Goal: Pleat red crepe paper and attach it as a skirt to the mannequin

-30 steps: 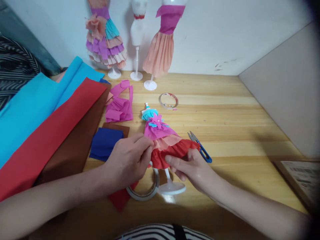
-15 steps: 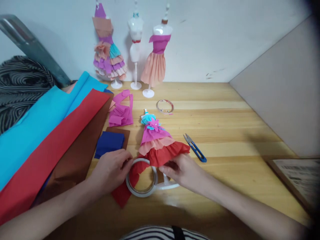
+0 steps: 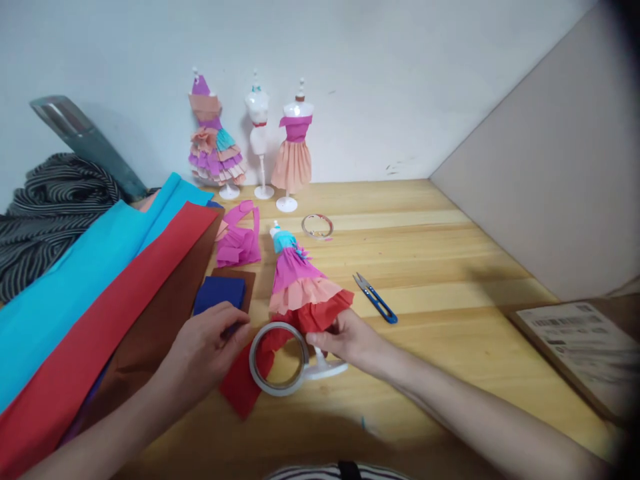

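A small dress form in a layered crepe paper dress (image 3: 300,277), turquoise, magenta, peach and red, leans in the middle of the table. My right hand (image 3: 353,340) is closed on the red hem at its lower right, just above the white base (image 3: 325,369). A roll of tape (image 3: 254,373) stands in front of the skirt, over a loose red paper strip (image 3: 240,390). My left hand (image 3: 207,347) is left of the roll, thumb and fingers curled but apart, holding nothing. Folded dark blue paper (image 3: 220,293) lies just beyond it.
Blue-handled thread snips (image 3: 377,300) lie to the right. Three dress forms, one in a peach skirt (image 3: 293,163), stand by the wall. Magenta scraps (image 3: 239,247) and a clear ring (image 3: 303,230) lie behind. Turquoise and red sheets (image 3: 125,287) cover the left; a cardboard box (image 3: 565,353) is at right.
The dressed form has turned, so its flower now shows at the right side. My left hand has drawn back a little from the tape roll. The camera view has tilted up.
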A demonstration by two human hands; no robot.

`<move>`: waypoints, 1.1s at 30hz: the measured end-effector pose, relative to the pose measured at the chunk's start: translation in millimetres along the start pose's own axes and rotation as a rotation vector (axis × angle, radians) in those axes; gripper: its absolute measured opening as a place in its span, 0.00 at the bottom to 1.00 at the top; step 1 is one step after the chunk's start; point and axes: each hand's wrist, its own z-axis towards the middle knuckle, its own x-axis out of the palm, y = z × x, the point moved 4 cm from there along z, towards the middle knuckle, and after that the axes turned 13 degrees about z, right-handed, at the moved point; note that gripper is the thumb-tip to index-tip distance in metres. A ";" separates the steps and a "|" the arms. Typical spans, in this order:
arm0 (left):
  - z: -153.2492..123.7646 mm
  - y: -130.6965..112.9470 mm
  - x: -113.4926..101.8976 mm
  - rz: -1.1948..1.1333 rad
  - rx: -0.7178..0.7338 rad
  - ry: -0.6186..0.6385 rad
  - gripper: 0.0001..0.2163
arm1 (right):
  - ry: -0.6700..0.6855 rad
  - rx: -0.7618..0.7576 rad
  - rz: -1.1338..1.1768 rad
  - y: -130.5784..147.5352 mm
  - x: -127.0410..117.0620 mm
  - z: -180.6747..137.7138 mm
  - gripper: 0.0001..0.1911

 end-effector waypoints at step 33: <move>2.0 -7.2 14.6 -1.099 -0.284 0.519 0.19 | 0.207 -0.113 0.085 7.7 -14.1 -6.4 0.27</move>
